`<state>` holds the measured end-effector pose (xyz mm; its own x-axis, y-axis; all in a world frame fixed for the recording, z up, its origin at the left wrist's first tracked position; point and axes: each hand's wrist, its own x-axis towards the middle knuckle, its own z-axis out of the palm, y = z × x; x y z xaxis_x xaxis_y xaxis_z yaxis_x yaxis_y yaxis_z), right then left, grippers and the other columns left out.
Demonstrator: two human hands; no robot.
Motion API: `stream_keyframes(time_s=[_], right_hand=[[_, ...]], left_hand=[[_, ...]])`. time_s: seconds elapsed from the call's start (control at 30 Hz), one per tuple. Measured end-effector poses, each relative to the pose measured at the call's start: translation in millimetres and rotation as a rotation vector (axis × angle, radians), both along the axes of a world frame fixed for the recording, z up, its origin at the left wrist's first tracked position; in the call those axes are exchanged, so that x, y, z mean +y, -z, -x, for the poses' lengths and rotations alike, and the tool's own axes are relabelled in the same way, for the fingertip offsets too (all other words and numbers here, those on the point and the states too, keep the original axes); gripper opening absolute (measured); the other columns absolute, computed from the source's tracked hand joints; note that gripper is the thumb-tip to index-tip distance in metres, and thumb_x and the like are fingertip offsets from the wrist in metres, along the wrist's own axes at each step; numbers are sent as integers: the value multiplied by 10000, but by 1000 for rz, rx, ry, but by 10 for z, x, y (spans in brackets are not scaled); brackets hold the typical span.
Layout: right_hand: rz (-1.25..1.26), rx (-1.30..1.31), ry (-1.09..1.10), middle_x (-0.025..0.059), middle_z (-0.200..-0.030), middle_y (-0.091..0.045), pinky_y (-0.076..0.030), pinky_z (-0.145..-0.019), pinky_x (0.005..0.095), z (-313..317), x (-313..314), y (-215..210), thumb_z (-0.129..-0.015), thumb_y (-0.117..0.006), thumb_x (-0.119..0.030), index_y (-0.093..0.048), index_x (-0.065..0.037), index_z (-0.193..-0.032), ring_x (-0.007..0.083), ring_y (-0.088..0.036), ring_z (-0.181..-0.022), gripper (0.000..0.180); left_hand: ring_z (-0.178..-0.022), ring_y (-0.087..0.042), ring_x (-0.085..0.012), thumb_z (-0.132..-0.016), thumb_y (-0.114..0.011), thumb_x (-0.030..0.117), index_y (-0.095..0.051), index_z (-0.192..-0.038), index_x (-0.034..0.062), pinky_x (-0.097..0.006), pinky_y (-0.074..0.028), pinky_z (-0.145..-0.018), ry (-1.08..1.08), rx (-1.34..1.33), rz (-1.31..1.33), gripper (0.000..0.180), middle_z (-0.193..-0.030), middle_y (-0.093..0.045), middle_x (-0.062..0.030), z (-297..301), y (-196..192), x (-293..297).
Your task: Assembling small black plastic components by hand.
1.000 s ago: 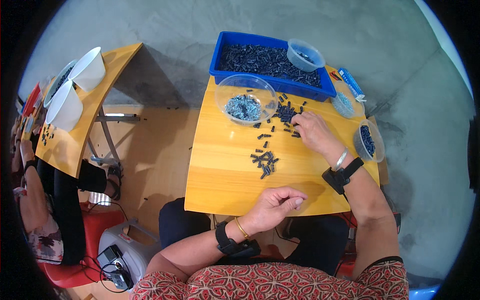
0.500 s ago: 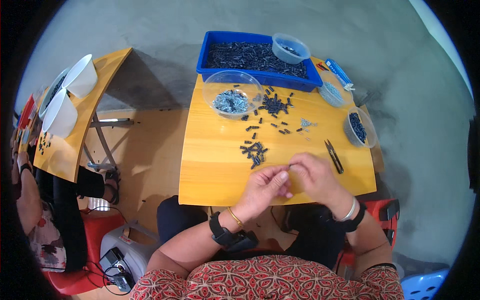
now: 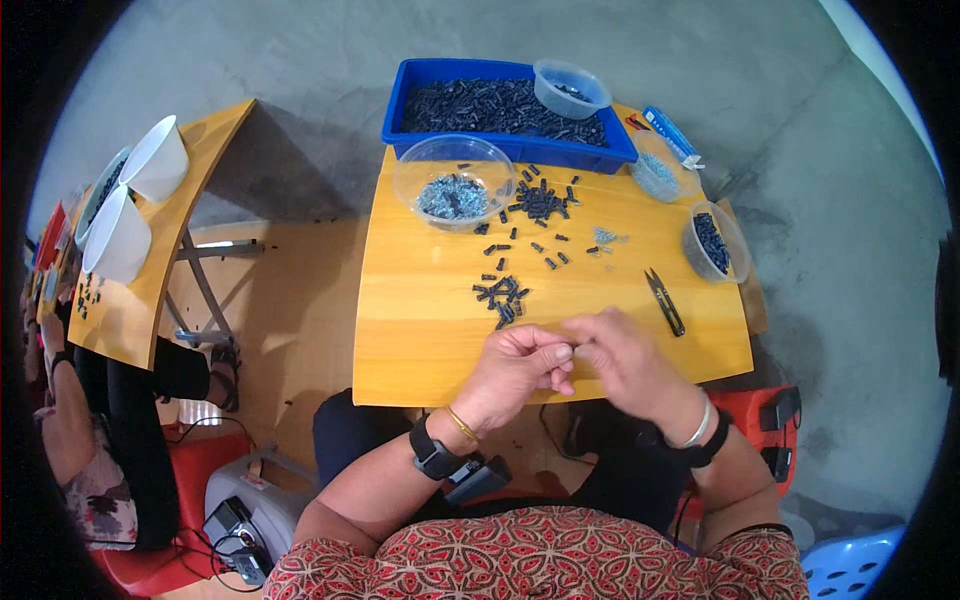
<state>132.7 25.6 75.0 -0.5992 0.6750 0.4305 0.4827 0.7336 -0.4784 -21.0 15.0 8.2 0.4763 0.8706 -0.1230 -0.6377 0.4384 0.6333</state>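
Note:
My left hand (image 3: pixel 518 366) and my right hand (image 3: pixel 626 358) meet over the near edge of the yellow table (image 3: pixel 420 310), fingertips pinched together on something too small to make out. Just beyond them lies a small heap of black parts (image 3: pixel 500 295). More black parts (image 3: pixel 540 200) are scattered farther back. Black snips (image 3: pixel 665 300) lie to the right of my hands.
A clear bowl of grey and black bits (image 3: pixel 455 185), a blue bin full of black parts (image 3: pixel 505 115) with a clear tub (image 3: pixel 570 88) on it, and a small tub of black parts (image 3: pixel 712 242) stand at the back. Another person sits at a second table (image 3: pixel 140 300) to the left, with white bowls (image 3: pixel 135 200).
My right hand came back from the scattered parts at the table's middle and joined my left hand at the near edge. The hands have stayed together since.

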Motion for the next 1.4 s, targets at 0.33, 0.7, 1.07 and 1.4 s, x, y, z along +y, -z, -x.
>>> stream_keyframes(time_s=[0.33,0.7,1.07,1.4], right_hand=[[156,-210,463,193,-682,-554,-437,-597,404,-563,945,327,-734,-551,-37,-505,6,-765,366,-551,-680,70],[130,-287,396,192,-671,-535,-429,-565,377,-546,826,277,-743,-521,-18,-461,13,-779,341,-541,-629,76],[628,626,183,28,-725,-510,-433,-578,213,-282,-461,-280,-825,-474,-5,-484,1,-852,97,-510,-629,29],[500,766,52,18,-722,-510,-421,-592,204,-72,-1266,-690,-834,-483,-12,-496,-4,-862,79,-500,-632,32]], left_hand=[[-642,-564,-140,-816,-551,46,-575,-889,-6,-283,-505,-632,-35,-20,-64,93,-747,-576,-66,-22,38,0],[-662,-588,-132,-804,-561,29,-569,-893,-13,-238,-486,-622,-7,172,-220,99,-774,-592,-59,-61,11,-34],[-681,-573,-130,-817,-546,45,-570,-912,-2,-274,-511,-647,-48,61,-254,109,-776,-576,-52,-50,-271,-310],[-677,-528,-128,-827,-524,48,-555,-972,12,-311,-508,-675,50,-191,-370,153,-787,-549,-62,97,-838,-894]])
